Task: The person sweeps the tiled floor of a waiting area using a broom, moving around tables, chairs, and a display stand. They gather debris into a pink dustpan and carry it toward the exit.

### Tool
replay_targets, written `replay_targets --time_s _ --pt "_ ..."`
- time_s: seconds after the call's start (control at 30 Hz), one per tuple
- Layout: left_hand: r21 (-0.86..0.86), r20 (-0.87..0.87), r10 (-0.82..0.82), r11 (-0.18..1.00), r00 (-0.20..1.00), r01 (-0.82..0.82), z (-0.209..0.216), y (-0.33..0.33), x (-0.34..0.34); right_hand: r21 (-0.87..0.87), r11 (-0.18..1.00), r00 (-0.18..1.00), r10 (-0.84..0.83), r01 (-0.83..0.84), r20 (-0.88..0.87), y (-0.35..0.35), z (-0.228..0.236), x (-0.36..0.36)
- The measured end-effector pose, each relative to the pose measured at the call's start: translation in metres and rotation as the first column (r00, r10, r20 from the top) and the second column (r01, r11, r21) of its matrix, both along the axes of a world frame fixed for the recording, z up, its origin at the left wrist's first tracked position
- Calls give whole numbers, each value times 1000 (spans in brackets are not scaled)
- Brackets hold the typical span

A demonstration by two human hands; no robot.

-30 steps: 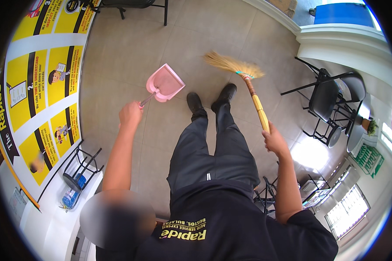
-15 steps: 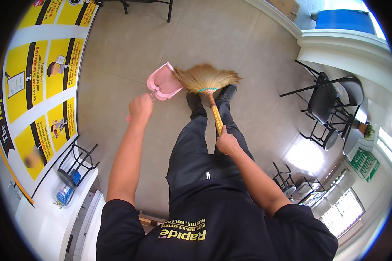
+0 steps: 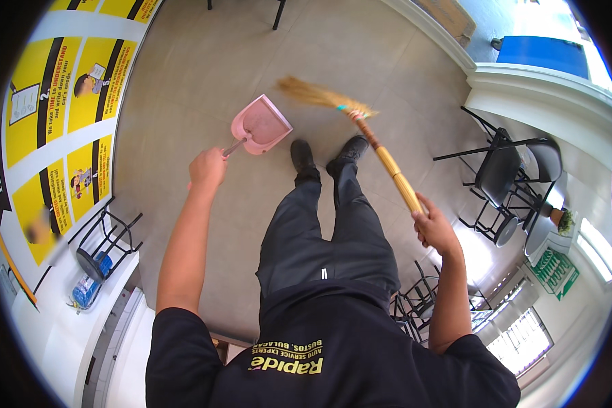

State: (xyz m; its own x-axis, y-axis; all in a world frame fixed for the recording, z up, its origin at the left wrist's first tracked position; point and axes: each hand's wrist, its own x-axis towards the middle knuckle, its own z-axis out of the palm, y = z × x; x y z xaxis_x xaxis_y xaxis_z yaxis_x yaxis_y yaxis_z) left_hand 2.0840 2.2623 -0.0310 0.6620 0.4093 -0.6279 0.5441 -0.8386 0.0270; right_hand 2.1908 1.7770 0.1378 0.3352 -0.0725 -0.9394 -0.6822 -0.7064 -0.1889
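A pink dustpan (image 3: 268, 126) lies out in front of me, left of my shoes, its open edge facing right. My left hand (image 3: 208, 168) is closed around its handle. In my right hand (image 3: 436, 225) is the yellow bound handle of a soft straw broom (image 3: 389, 163), gripped near its end. The broom slants up and left from that hand. Its bristles (image 3: 313, 93) fan leftward beyond my shoes and look slightly blurred; their tips are apart from the dustpan. Whether the bristles touch the floor I cannot tell.
Grey tiled floor (image 3: 204, 88) spreads around my black shoes (image 3: 304, 155). Black folding chairs (image 3: 494, 166) and stools stand at the right. Yellow posters (image 3: 37, 88) cover the left wall, with a black stool (image 3: 102, 248) below them. A blue panel (image 3: 544, 56) shows at the upper right.
My right hand has swung outward to the right, tilting the broom so its bristles turn left and away from my shoes. The dustpan has shifted slightly; both hands keep their grips.
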Motion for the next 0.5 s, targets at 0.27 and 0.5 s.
replay_targets --time_s 0.27,0.5 --pt "30 -73 21 999 997 -18 0 3 -23 -257 920 939 329 -295 100 48 -170 14" --pt "39 -84 -14 999 996 17 -4 -10 -3 -255 702 732 680 -665 -35 86 -208 -81"
